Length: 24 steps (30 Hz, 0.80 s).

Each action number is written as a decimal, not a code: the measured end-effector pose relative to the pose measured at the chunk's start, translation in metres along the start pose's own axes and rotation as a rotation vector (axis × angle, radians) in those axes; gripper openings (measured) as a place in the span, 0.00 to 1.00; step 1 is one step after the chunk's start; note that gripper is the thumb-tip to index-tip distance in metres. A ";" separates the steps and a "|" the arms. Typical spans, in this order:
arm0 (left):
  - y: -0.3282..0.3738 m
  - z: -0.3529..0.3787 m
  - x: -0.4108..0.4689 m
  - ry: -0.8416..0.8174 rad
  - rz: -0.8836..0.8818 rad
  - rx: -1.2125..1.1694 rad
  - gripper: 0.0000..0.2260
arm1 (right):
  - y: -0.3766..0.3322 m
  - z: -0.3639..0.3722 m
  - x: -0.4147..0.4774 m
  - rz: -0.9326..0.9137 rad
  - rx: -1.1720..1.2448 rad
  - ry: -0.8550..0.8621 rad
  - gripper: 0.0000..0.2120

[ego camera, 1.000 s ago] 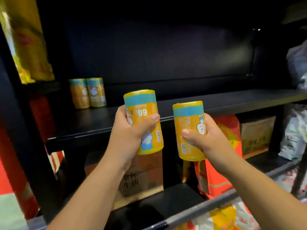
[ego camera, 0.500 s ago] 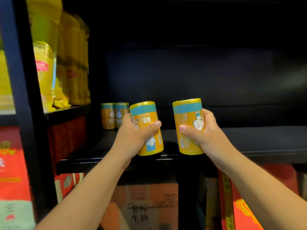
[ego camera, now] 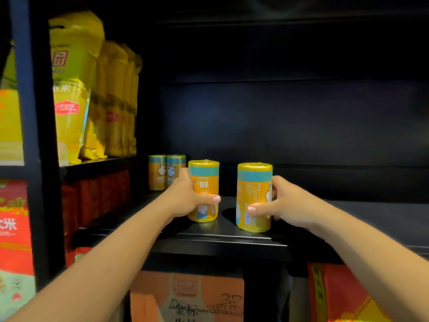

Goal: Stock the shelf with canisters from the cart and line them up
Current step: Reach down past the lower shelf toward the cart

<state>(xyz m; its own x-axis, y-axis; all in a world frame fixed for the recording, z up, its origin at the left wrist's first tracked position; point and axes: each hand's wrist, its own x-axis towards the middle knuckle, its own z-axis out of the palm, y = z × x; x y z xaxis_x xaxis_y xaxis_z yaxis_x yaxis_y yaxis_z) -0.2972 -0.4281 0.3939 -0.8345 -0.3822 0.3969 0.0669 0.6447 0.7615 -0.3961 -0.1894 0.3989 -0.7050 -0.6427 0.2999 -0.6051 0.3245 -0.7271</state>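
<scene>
Lowered from mid-air, left canister [ego camera: 205,180] and right canister [ego camera: 253,194], glossy yellow cylinders, stand upright on the matte black shelf [ego camera: 232,237], left hand [ego camera: 185,199] curled round one, right hand [ego camera: 286,205] gripping the other.

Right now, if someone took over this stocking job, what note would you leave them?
Left hand grips the first canister, right hand the second canister, both upright, apart, near the front of the black shelf, seemingly set down.
Done: a back pair stands side by side at the rear left.
Left: release both, line them up with that pair, fetch more; the cart is out of view.
</scene>
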 end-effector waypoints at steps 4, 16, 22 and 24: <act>-0.010 0.006 0.017 0.056 -0.023 0.104 0.33 | 0.008 0.007 0.011 -0.008 -0.164 0.127 0.34; -0.006 -0.007 -0.043 0.019 0.069 0.527 0.23 | 0.017 -0.010 -0.007 -0.165 -0.421 -0.392 0.16; 0.000 -0.002 -0.023 -0.141 0.074 0.710 0.25 | 0.006 -0.007 0.021 -0.144 -0.532 -0.510 0.28; -0.002 0.000 -0.009 -0.167 0.061 0.740 0.26 | 0.002 -0.005 0.033 -0.119 -0.604 -0.535 0.30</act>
<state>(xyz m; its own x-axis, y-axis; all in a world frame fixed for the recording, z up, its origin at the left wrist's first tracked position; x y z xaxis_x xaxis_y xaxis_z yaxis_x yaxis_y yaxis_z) -0.2900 -0.4257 0.3891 -0.9167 -0.2643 0.2997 -0.2195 0.9597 0.1753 -0.4228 -0.2063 0.4108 -0.4436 -0.8914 -0.0925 -0.8677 0.4530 -0.2047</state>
